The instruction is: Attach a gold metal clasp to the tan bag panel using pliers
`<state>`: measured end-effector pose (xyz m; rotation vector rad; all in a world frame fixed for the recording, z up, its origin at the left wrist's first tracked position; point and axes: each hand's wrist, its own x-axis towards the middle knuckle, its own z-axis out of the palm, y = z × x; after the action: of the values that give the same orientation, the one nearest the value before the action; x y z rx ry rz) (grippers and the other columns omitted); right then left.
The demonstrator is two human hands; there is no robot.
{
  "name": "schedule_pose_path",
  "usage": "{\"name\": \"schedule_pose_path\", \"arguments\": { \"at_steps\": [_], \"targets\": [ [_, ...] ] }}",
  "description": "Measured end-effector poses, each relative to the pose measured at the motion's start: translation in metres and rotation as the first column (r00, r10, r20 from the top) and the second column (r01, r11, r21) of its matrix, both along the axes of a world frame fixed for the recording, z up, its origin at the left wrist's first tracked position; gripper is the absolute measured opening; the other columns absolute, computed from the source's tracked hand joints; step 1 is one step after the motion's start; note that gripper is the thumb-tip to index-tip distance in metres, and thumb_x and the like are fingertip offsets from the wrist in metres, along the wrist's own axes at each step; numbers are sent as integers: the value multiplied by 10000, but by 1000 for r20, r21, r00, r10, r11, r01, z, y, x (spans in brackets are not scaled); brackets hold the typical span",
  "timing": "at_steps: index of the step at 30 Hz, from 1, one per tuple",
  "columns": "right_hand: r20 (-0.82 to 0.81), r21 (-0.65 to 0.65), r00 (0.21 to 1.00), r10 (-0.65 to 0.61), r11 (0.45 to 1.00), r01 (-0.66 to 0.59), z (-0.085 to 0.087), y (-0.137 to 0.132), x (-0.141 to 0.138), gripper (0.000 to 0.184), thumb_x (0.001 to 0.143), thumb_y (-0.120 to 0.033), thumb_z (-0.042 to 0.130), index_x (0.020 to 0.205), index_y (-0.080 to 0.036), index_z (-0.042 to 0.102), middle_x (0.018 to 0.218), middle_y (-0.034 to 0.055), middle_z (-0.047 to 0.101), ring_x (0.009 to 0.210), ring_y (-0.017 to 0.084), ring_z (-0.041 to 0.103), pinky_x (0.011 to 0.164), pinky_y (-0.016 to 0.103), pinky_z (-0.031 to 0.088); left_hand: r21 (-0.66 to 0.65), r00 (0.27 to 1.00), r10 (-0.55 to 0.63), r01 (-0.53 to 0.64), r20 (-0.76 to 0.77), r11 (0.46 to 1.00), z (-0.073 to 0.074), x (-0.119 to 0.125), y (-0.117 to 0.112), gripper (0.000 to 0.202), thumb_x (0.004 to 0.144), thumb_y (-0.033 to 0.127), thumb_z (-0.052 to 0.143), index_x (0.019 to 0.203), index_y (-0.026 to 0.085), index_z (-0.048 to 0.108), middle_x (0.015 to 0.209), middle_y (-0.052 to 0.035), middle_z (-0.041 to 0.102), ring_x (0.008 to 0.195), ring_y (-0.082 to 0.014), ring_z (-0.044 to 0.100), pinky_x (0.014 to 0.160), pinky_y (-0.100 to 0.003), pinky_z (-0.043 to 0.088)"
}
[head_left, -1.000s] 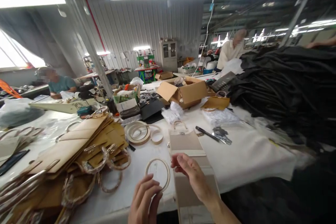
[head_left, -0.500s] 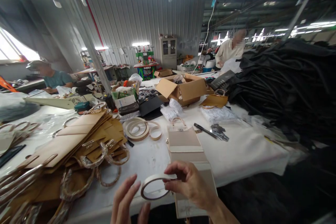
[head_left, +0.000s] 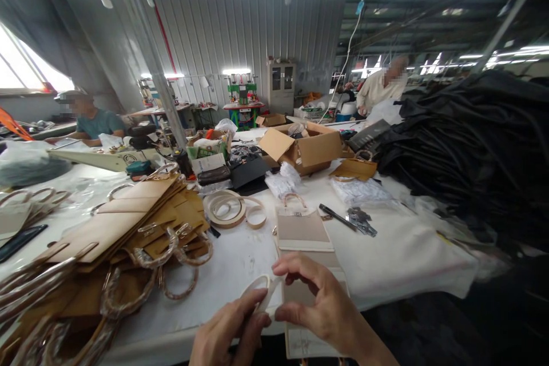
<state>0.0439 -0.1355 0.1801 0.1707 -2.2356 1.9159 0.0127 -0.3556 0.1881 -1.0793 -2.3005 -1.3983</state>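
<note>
A thin roll of white tape (head_left: 256,285) is pinched between the thumb and fingers of my left hand (head_left: 231,329), held on edge above the table's front. My right hand (head_left: 321,306) is just right of the roll, its thumb and index finger apart. Its index fingertip is at the tape's edge, by a short pale strip; whether it touches is hard to tell. Under my right hand lies a beige bag panel (head_left: 304,231) with a curved handle (head_left: 295,199) at its far end. My hand covers part of the panel.
Tan bag pieces (head_left: 141,200) with plastic-wrapped handles are piled at left. More tape rolls (head_left: 223,209) lie ahead, near a black pen (head_left: 337,216) and small dark pieces (head_left: 361,220). An open carton (head_left: 319,151) stands behind. Black material (head_left: 467,143) is heaped at right. Two people work farther off.
The tape roll has passed from my right hand to my left and turned more on edge. My right hand has let go, its fingers now spread beside the roll. The view has shifted slightly.
</note>
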Motion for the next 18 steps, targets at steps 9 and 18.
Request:
{"name": "schedule_pose_path", "arguments": {
  "at_steps": [9, 18],
  "targets": [
    [38, -19, 999, 11, 1000, -11, 13, -5, 3, 237, 904, -490, 742, 899, -254, 760, 858, 32, 710, 811, 200, 644, 730, 295, 509, -177, 969, -67, 24, -239, 984, 1, -7, -5, 545, 1021, 326, 616, 1531, 251, 437, 944, -34, 798, 768, -140, 764, 744, -164, 605],
    [12, 103, 999, 30, 994, -31, 6, -4, 5, 232, 934, -477, 695, 868, -258, 731, 797, 18, 674, 743, 183, 607, 697, 281, 479, -258, 944, -44, -45, -328, 965, -13, -4, -6, 385, 1035, 285, 584, 1410, 205, 553, 923, -62, 794, 742, -162, 761, 730, -203, 605]
  ]
}}
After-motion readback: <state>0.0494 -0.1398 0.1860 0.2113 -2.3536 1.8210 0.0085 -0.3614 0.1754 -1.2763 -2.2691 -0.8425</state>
